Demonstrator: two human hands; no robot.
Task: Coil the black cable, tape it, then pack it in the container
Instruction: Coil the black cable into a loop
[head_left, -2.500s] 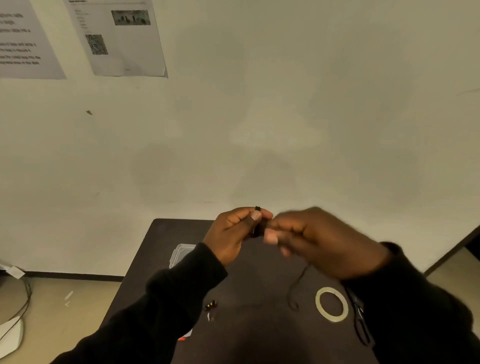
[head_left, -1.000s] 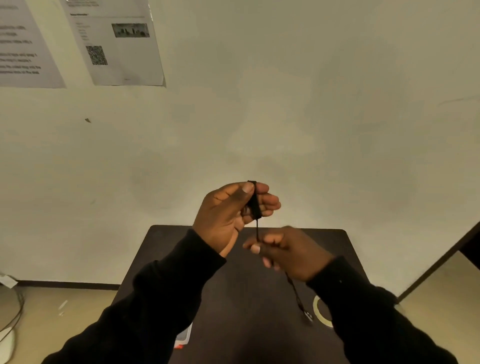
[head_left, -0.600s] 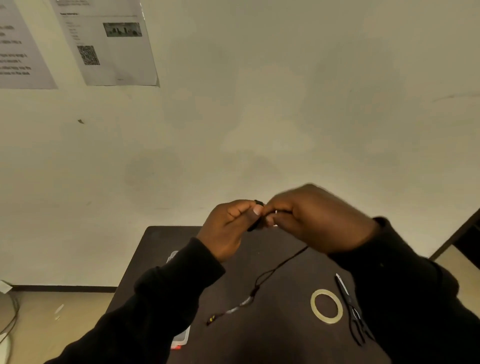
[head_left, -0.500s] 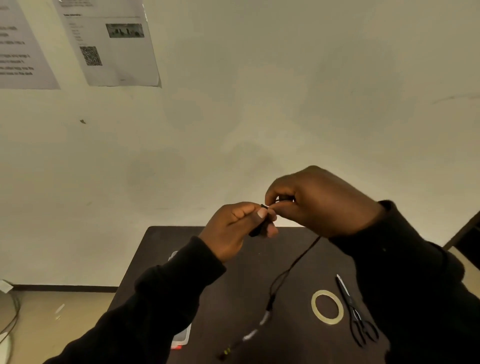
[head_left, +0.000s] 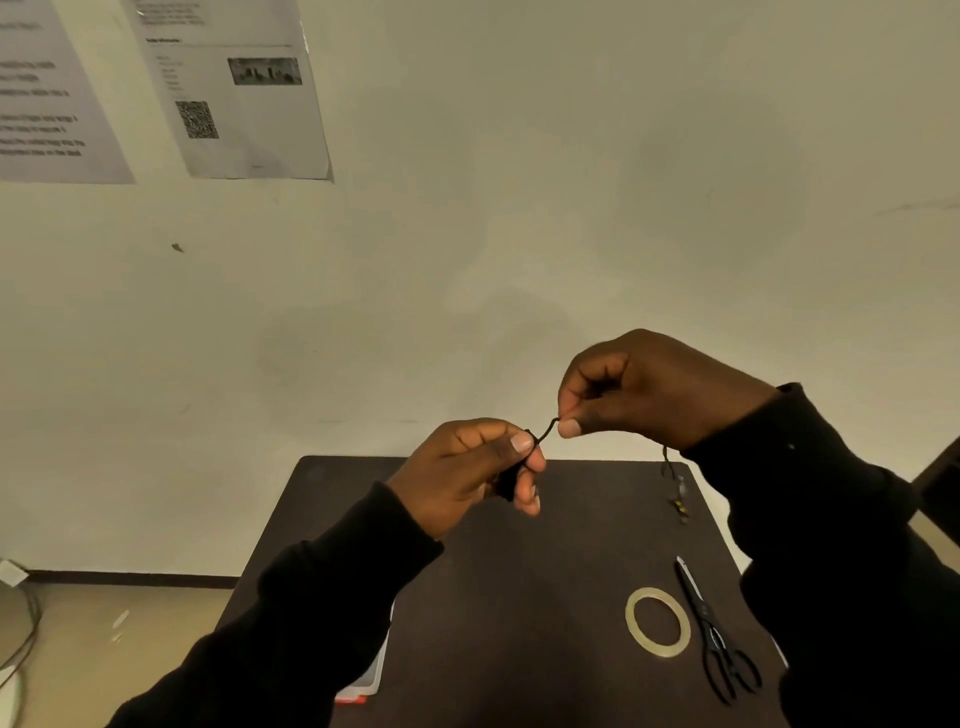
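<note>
In the head view, a small bundle of the black cable (head_left: 511, 475) is held above the dark counter (head_left: 519, 597) by the left hand (head_left: 467, 473), whose grip is closed round the coils with the thumb pressed over the top and the fingers curled beneath. A short stretch of cable is seen running up and to the right from that bundle to the right hand (head_left: 649, 389), where it is pinched between thumb and forefinger, the other fingers being curled in. Below the right wrist the loose end of the cable (head_left: 675, 488) is seen hanging free, with a pale section and a small plug at its tip, clear of the counter. A ring of tape (head_left: 658, 629) is laid flat on the counter's right part, and black scissors (head_left: 714, 634) lie just beside it on its right. A clear container (head_left: 371, 675) with a red edge is partly hidden under the left sleeve at the counter's left edge; its contents cannot be told. Two printed sheets (head_left: 234, 88) are fixed to the wall above.
</note>
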